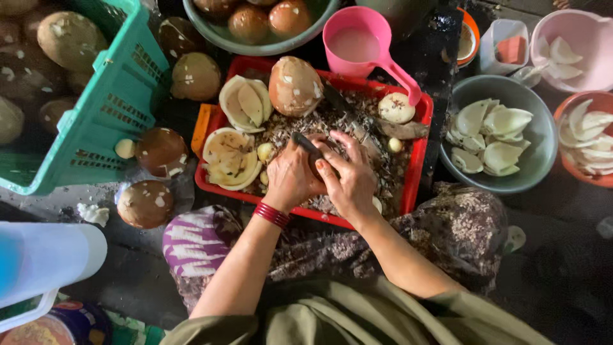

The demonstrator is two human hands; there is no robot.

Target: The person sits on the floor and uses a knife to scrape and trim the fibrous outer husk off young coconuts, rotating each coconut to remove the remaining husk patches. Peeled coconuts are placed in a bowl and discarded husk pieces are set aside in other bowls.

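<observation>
Over the red tray [418,172], both hands are meeting at its middle: the left hand [290,179], with red bangles [272,214] at its wrist, is gripping a dark-handled knife [305,144], while the right hand [350,176] is closing around a small brown piece [315,167] pressed between the two hands; what that piece is cannot be told, since the fingers are covering most of it. Brown husk scraps [332,121] are lying all over the tray floor beneath the hands. A whole brown coconut [294,85] is sitting at the tray's far side, and pale cut shell halves [231,160] are stacking up along its left side. A pink scoop [361,45] is resting with its handle over the tray's far right corner. To the right, a grey bowl [530,179] is holding white coconut pieces [491,134]. To the left, a green basket [108,102] is lying tilted with more coconuts [69,38] inside, and two loose ones [145,203] are sitting on the floor near it.
</observation>
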